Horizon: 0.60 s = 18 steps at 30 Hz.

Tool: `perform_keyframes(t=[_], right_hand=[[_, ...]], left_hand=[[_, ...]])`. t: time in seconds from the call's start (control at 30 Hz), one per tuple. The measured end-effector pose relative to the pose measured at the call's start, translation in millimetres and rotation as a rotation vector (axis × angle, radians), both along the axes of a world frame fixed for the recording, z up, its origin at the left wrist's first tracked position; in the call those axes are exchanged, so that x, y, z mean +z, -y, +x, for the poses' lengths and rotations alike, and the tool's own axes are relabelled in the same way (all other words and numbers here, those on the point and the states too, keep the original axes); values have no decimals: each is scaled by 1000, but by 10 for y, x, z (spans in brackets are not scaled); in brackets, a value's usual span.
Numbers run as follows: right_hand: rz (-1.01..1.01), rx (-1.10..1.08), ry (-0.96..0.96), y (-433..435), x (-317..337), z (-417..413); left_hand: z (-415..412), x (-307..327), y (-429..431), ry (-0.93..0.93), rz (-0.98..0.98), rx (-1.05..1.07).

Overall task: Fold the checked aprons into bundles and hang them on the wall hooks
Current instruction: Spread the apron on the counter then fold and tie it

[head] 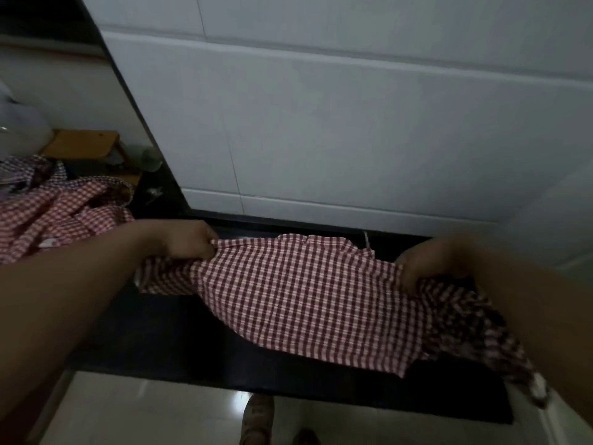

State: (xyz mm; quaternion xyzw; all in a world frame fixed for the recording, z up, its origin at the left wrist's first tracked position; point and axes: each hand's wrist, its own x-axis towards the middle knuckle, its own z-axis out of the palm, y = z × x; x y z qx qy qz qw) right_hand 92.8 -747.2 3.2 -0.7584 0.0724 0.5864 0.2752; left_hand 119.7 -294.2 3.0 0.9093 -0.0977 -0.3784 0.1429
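Observation:
A red-and-white checked apron lies spread across the black counter in front of me. My left hand grips its bunched left end near the wall. My right hand grips the right end, where more cloth hangs down over the counter's edge below my forearm. A heap of other checked aprons lies on the counter at the left. No wall hooks are in view.
White tiled wall rises right behind the counter. A wooden stool or box and a pale plastic container stand at the far left. Glossy floor tiles and my sandalled foot show below the counter edge.

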Motion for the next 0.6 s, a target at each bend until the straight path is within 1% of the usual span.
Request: perform_keyframes(t=[0.03, 0.07, 0.1, 0.13, 0.2, 0.27, 0.3, 0.33, 0.37, 0.43, 0.47, 0.5, 0.53, 0.6], right_hand=[[15, -1, -26, 6, 44, 55], [17, 15, -13, -11, 51, 105], [-8, 51, 42, -24, 6, 165], [-62, 90, 145, -32, -111, 223], [-198, 139, 419, -74, -411, 279], [-273, 32, 712, -114, -792, 267], [-288, -54, 827, -150, -943, 217], [-291, -129, 930, -190, -1062, 153], [-302, -186, 1020, -245, -1123, 86], [-300, -279, 1191, -337, -1151, -94], [-282, -318, 1251, -392, -1108, -220], [-268, -324, 1271, -447, -1062, -361], [-257, -295, 1258, -495, -1009, -506], [-263, -208, 1162, -552, -1000, -784]], left_hand=[[42, 44, 14, -32, 35, 1], [93, 32, 28, -22, 74, 4], [141, -35, 29, 23, 116, 8], [187, -175, 27, 83, 157, 16], [205, -496, 27, 211, 202, 67], [138, -847, 64, 335, 257, 106], [69, -997, 100, 430, 294, 101], [-6, -1126, 150, 564, 305, 63], [-84, -1211, 215, 699, 281, -5], [-240, -1286, 393, 867, 157, -198], [-298, -1311, 474, 893, 92, -298], [-345, -1329, 530, 896, 55, -378], [-377, -1334, 570, 843, 52, -419], [-425, -1327, 558, 660, 119, -388]])
